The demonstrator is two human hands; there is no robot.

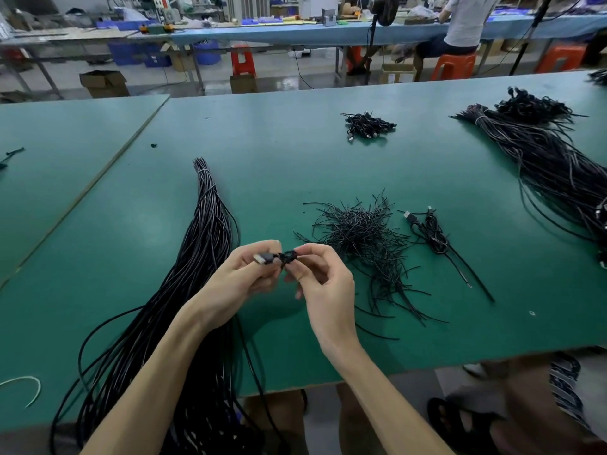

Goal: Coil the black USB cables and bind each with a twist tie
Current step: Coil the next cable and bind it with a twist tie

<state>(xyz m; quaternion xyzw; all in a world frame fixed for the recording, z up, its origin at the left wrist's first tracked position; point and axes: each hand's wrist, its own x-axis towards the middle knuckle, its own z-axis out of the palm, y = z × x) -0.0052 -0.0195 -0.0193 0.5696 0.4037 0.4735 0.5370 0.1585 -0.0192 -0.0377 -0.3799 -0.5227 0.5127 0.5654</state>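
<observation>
Just left of the heap of twist ties, and held above the green surface, both hands were busy with one black USB cable. The left hand had its fingers curled round the cable, with the metal plug poking out between thumb and forefinger. The right hand pinched a small dark knot beside the plug, which was most likely the twist tie being wound shut. Most of the coil was hidden inside the left hand, so how tidy its loops were could not be told.

The step in hand looked like the binding. To do it well, the left hand would need to hold the loops flat and together while the right rolled the tie's two ends round each other. A few firm turns close against the bundle would do, snug enough that no loop slipped but not so hard that the jacket kinked near the plug. The tails would best lie flat along the coil.

A bound cable lay just right of the heap, and a small pile of bound coils sat well beyond it, which were the likely places to drop this one. The long bundle of loose cables stretched left of the heap, under the left forearm, within easy reach for the next.
</observation>
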